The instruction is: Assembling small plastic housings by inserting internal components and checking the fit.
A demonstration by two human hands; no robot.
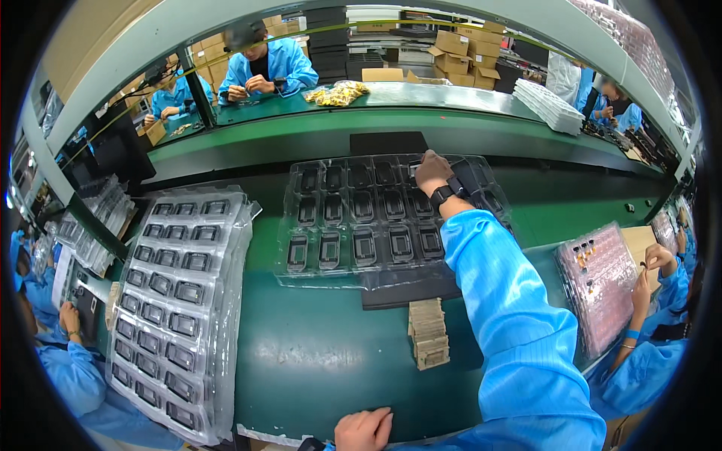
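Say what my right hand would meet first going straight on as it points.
Beyond the clear tray, your right hand would likely meet the black board first, or pass above it; depth is unclear.

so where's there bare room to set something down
The widest patch is green table between the left tray stack and the beige stack, nearer than the middle tray; the left hand borders it. Another, mostly bare, lies beyond the pink stack, right of the middle tray. Crowded: the middle tray, holding dark parts, with the right hand over its far side.
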